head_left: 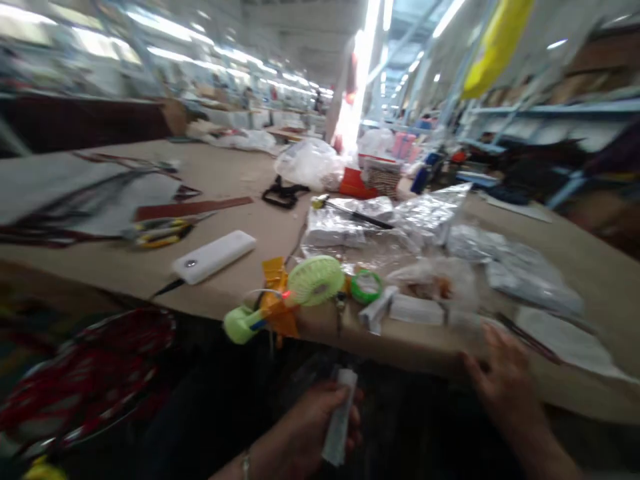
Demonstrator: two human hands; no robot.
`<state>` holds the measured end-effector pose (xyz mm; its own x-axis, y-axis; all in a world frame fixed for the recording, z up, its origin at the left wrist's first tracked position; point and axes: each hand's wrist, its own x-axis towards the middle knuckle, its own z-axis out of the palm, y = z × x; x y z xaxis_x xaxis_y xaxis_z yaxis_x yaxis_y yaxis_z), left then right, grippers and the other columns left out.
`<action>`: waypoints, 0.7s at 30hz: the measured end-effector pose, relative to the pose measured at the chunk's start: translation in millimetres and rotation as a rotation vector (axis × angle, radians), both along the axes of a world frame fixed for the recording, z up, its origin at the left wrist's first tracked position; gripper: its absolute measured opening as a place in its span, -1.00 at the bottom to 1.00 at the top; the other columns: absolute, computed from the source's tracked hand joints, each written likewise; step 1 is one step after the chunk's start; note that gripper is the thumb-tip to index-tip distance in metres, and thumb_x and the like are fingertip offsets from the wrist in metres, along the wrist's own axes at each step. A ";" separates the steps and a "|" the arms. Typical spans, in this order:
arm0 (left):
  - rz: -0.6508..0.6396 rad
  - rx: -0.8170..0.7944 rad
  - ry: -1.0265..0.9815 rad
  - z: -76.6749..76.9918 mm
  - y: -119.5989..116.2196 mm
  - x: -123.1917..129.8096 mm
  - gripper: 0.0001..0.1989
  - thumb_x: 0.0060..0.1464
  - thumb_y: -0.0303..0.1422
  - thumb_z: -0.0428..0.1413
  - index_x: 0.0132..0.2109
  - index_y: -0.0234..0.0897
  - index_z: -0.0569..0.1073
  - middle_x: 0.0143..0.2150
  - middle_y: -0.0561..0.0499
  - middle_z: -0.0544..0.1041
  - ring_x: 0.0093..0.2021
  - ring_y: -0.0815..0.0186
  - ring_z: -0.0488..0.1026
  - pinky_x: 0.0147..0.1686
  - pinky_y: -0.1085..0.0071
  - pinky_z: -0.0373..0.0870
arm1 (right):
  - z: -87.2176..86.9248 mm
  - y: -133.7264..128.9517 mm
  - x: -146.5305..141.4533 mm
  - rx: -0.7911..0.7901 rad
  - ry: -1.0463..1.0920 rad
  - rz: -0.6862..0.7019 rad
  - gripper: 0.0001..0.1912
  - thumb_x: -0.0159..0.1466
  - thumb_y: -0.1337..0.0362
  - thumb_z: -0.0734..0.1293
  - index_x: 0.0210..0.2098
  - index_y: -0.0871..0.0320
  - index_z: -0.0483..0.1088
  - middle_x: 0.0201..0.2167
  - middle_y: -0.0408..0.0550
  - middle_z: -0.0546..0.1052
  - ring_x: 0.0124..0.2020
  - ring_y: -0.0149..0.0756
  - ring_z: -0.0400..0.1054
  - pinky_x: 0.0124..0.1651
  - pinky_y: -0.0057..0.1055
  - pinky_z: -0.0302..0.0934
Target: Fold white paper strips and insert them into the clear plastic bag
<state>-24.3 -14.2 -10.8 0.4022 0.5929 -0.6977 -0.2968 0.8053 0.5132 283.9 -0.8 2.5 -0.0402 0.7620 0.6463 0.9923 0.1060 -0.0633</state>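
Note:
My left hand (313, 423) is low at the bottom centre, below the table edge, and grips a narrow white packet (341, 417) upright. My right hand (503, 383) rests at the table's front edge with its fingers apart, holding nothing, close to a white sheet (565, 340). Just beyond it lie small white boxes (416, 310). A pale green handheld fan (315, 280) with orange tape on it lies at the edge between my hands. A green ring (366, 287) sits beside it.
The tan table (270, 227) carries silver foil bags (430, 213), a white power bank (213, 257), yellow-handled scissors (160, 233), a black cable (285, 193) and clear plastic bags (307, 163). A red-patterned object (85, 380) sits below the table at left. Shelves stand at right.

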 end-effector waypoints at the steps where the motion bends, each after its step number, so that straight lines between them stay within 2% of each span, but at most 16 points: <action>1: 0.007 0.001 0.013 1.9 1.2 -0.4 -0.77 0.05 -0.28 0.07 -0.23 -0.39 0.39 -0.58 0.04 0.41 -0.61 0.34 0.41 -0.60 0.48 0.25 | -4.6 -1.7 3.1 -0.020 -0.009 -0.041 -0.35 0.29 -0.05 0.02 0.17 0.34 0.09 0.05 0.29 0.27 0.10 0.09 0.13 0.07 0.05 0.11; 5: 0.004 -0.020 0.067 -0.4 6.0 2.2 -0.72 -0.06 -0.32 0.19 -0.22 -0.41 0.40 -0.59 0.05 0.42 -0.60 0.34 0.41 -0.59 0.49 0.29 | -16.1 1.0 10.2 -0.094 -0.031 -0.134 -0.36 0.30 -0.02 0.06 0.19 0.32 0.05 0.15 0.27 0.16 0.19 0.04 0.00 0.14 0.01 0.06; 8: -0.001 -0.026 0.077 2.4 2.3 3.2 -0.69 -0.12 -0.32 0.23 -0.23 -0.41 0.43 -0.58 0.03 0.43 -0.60 0.35 0.40 -0.60 0.49 0.29 | -14.0 1.9 13.5 -0.110 -0.067 -0.181 -0.32 0.27 -0.06 0.09 0.19 0.31 0.06 0.18 0.25 0.13 0.23 0.09 -0.10 0.16 0.06 0.00; 11: -0.008 -0.041 0.090 8.7 -1.6 2.4 -0.67 -0.16 -0.32 0.26 -0.22 -0.41 0.44 -0.56 0.01 0.45 -0.58 0.34 0.41 -0.60 0.49 0.31 | -10.8 -1.0 18.0 -0.105 -0.074 -0.208 -0.27 0.25 -0.11 0.09 0.18 0.37 0.08 0.18 0.28 0.13 0.22 0.11 -0.11 0.18 0.07 -0.03; 14: -0.012 -0.054 0.106 10.3 -3.4 2.2 -0.67 -0.16 -0.32 0.26 -0.22 -0.40 0.45 -0.56 0.01 0.45 -0.56 0.32 0.42 -0.59 0.49 0.32 | -10.4 -5.6 18.9 -0.120 -0.069 -0.173 -0.34 0.27 -0.07 0.09 0.16 0.31 0.13 0.18 0.24 0.13 0.24 0.09 -0.12 0.18 0.06 -0.02; 17: -0.023 -0.053 0.102 4.7 -4.3 3.2 -0.70 -0.13 -0.34 0.24 -0.22 -0.40 0.44 -0.56 0.02 0.45 -0.55 0.32 0.43 -0.57 0.48 0.33 | -11.0 -9.2 12.0 -0.178 -0.084 -0.106 -0.45 0.29 0.01 0.12 0.15 0.22 0.16 0.17 0.17 0.17 0.24 0.07 -0.11 0.16 0.05 0.01; 21: -0.046 -0.057 0.080 -2.5 -4.6 4.7 -0.69 -0.12 -0.34 0.23 -0.21 -0.41 0.43 -0.57 0.04 0.44 -0.55 0.32 0.43 -0.56 0.48 0.32 | -8.6 -10.5 -1.5 -0.229 -0.093 -0.107 -0.51 0.27 0.09 0.19 0.13 0.19 0.20 0.12 0.13 0.25 0.20 0.07 -0.04 0.16 0.04 0.00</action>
